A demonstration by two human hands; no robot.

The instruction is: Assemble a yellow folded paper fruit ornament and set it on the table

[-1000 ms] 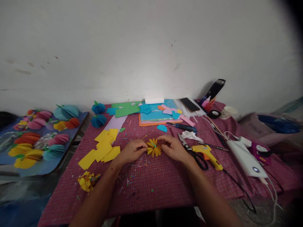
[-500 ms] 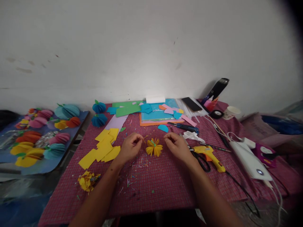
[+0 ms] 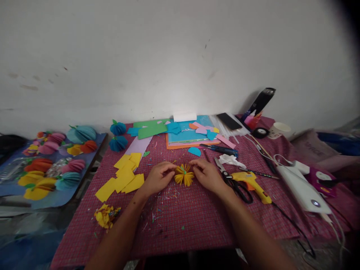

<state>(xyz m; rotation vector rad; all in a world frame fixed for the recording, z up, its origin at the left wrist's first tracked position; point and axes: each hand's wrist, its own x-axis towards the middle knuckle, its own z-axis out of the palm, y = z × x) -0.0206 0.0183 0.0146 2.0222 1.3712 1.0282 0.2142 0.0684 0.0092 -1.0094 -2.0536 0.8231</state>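
A yellow folded-paper pumpkin (image 3: 184,176) with a small green piece at its centre sits on the checked cloth between my hands. My left hand (image 3: 159,177) is at its left side, thumb and forefinger closed at the upper left folds. From the other side my right hand (image 3: 207,174) meets its upper right folds with bent fingers. The fingertips partly hide where they touch the paper. Just behind lies a blue paper half-circle (image 3: 194,151). Scissors (image 3: 234,183) and a yellow glue gun (image 3: 253,184) rest to the right of my right hand.
Yellow paper pieces (image 3: 126,174) and a crumpled yellow bundle (image 3: 105,216) lie at left. Two blue paper pumpkins (image 3: 118,143) stand behind them. A white power bank (image 3: 303,191) with cables, a paper cup (image 3: 278,130) and a black flask (image 3: 263,101) are at right.
Both hands have moved inward to the yellow paper pumpkin from either side, their fingertips now at its folds. A thin strand by my left fingertips no longer shows clearly.
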